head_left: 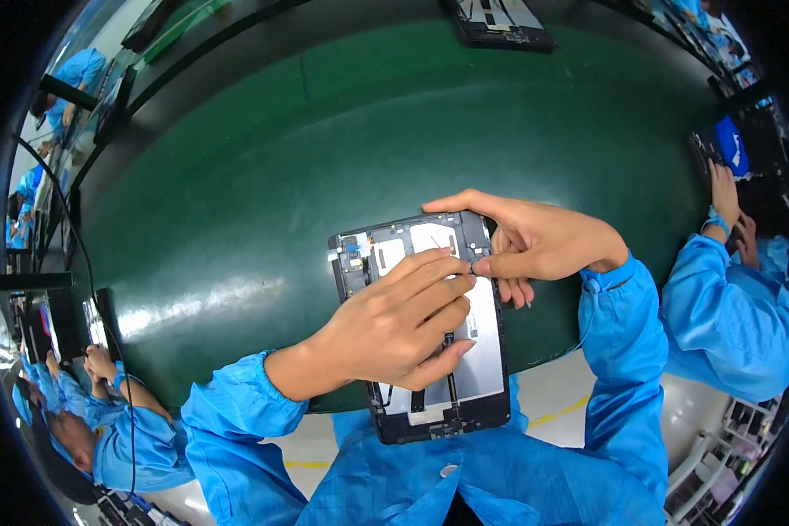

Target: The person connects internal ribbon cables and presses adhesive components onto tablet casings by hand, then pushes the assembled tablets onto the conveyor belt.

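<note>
A tablet with its back off lies tilted in front of me, at the table's near edge. Silver plates, black flex strips and small boards show inside its black frame. Over its middle is my left hand, palm down, fingers bent and thumb apart, fingertips at the upper right of the inside. My right hand grips the tablet's upper right corner; its thumb presses on the inner edge, close to the left fingertips. Any small part between those fingertips is too small to make out.
A green table mat covers the bench. Another opened tablet lies at the far edge. A black cable hangs at the left. Co-workers in blue sit at both sides; one's hand is at the right, near a blue object.
</note>
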Demonstrator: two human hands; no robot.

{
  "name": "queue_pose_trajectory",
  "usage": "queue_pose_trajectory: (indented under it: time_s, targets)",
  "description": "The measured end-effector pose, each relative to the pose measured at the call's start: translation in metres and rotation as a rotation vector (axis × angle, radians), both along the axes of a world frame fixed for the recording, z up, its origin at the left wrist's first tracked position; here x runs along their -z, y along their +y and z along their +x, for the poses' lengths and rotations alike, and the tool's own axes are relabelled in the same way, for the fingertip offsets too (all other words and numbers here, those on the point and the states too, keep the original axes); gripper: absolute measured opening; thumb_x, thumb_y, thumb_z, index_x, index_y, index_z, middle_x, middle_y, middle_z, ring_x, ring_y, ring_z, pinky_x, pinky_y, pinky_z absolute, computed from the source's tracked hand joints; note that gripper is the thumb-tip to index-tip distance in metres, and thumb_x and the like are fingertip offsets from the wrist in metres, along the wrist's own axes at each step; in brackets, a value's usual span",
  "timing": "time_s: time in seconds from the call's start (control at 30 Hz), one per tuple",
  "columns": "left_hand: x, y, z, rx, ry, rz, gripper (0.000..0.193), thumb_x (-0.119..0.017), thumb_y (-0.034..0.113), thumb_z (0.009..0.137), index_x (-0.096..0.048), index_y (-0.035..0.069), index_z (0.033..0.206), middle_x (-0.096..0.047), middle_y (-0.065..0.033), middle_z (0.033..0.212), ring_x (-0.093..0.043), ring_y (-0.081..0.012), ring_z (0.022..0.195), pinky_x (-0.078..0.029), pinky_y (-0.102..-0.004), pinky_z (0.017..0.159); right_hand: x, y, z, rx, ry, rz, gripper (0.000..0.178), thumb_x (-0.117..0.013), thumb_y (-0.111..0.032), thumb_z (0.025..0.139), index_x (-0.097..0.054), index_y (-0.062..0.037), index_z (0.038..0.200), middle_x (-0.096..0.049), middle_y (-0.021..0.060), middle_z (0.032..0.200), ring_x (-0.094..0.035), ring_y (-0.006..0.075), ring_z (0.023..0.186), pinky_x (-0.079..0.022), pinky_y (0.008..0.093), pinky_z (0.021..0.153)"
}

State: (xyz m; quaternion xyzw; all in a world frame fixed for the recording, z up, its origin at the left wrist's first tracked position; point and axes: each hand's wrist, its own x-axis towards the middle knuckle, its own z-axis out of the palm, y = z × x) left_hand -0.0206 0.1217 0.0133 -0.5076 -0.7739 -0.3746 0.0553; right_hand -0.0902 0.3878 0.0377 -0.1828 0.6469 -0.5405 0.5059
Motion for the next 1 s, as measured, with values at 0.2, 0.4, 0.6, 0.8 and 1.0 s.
queue_pose_trajectory:
  time_s: [0.2, 0.4, 0.6, 0.8, 1.0]
  targets:
    - [-0.001, 0.000, 0.001, -0.001, 0.011, 0.009, 0.033, -0.085, 0.017, 0.083, -0.074, -0.006, 0.104, -0.075, -0.0225, 0.119, -0.072, -0.0418, 0.123, -0.056, -0.0583, 0.114, -0.004, -0.003, 0.003, 0.016, 0.020, 0.041, 0.080, -0.065, -0.005, 0.110, -0.021, -0.0121, 0.177, -0.071, 0.0079, 0.073, -0.074, 0.0148, 0.063, -0.060, 0.0280, 0.057]
    - [-0.001, 0.000, 0.001, -0.009, 0.022, 0.019, 0.029, -0.085, 0.018, 0.084, -0.074, -0.004, 0.098, -0.075, -0.0224, 0.120, -0.072, -0.0419, 0.124, -0.056, -0.0583, 0.114, -0.008, -0.010, 0.006, 0.080, 0.030, 0.057, 0.085, -0.066, 0.002, 0.101, -0.026, -0.0101, 0.175, -0.072, 0.0078, 0.071, -0.072, 0.0133, 0.059, -0.057, 0.0274, 0.053]
    - [0.003, 0.000, -0.001, -0.006, 0.015, 0.039, 0.030, -0.084, 0.019, 0.084, -0.074, -0.004, 0.100, -0.075, -0.0213, 0.119, -0.072, -0.0410, 0.124, -0.056, -0.0574, 0.113, -0.008, -0.011, 0.007, 0.106, 0.060, 0.064, 0.084, -0.067, 0.003, 0.096, -0.031, -0.0076, 0.172, -0.072, 0.0080, 0.071, -0.071, 0.0129, 0.056, -0.057, 0.0273, 0.052]
    - [0.003, -0.004, -0.001, -0.016, -0.046, 0.114, 0.026, -0.082, 0.019, 0.085, -0.074, -0.002, 0.098, -0.074, -0.0195, 0.111, -0.072, -0.0389, 0.115, -0.055, -0.0525, 0.112, -0.002, -0.013, 0.010, 0.125, 0.087, 0.059, 0.074, -0.069, -0.005, 0.103, -0.034, -0.0069, 0.168, -0.070, 0.0069, 0.069, -0.072, 0.0135, 0.056, -0.058, 0.0274, 0.051]
    - [-0.002, -0.029, -0.006, -0.169, 0.225, 0.233, 0.035, -0.069, 0.034, 0.095, -0.079, 0.003, 0.111, -0.079, -0.0140, 0.111, -0.075, -0.0343, 0.109, -0.054, -0.0536, 0.103, -0.005, -0.011, 0.008, 0.116, 0.095, 0.064, 0.066, -0.067, -0.018, 0.112, -0.036, -0.0080, 0.169, -0.070, 0.0058, 0.069, -0.072, 0.0134, 0.056, -0.058, 0.0274, 0.050]
